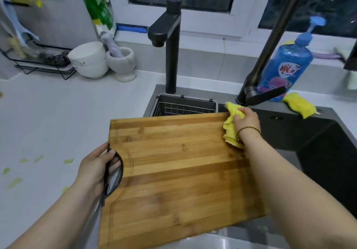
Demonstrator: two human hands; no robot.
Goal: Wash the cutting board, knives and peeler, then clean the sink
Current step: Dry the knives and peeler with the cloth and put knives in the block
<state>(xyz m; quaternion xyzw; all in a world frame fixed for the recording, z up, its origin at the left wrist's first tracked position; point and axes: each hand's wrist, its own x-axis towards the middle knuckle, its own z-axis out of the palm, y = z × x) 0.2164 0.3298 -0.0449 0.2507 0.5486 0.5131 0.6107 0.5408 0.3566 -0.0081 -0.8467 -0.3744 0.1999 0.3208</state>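
Note:
A large wooden cutting board (173, 171) is held over the dark sink (318, 142). My left hand (96, 167) grips the board's black handle loop at its left edge. At the board's far right corner, my right hand (246, 120) grips a crumpled yellow cloth (230, 133) and presses it against the wood. No knives or peeler are visible.
Two black faucets (170, 36) rise behind the sink, above a wire drain basket (183, 105). A blue dish soap bottle (286, 69) and a yellow sponge (298, 105) sit at the back right. White bowls (88, 59), a mortar (121, 63) and green vegetable scraps (38, 159) lie on the left counter.

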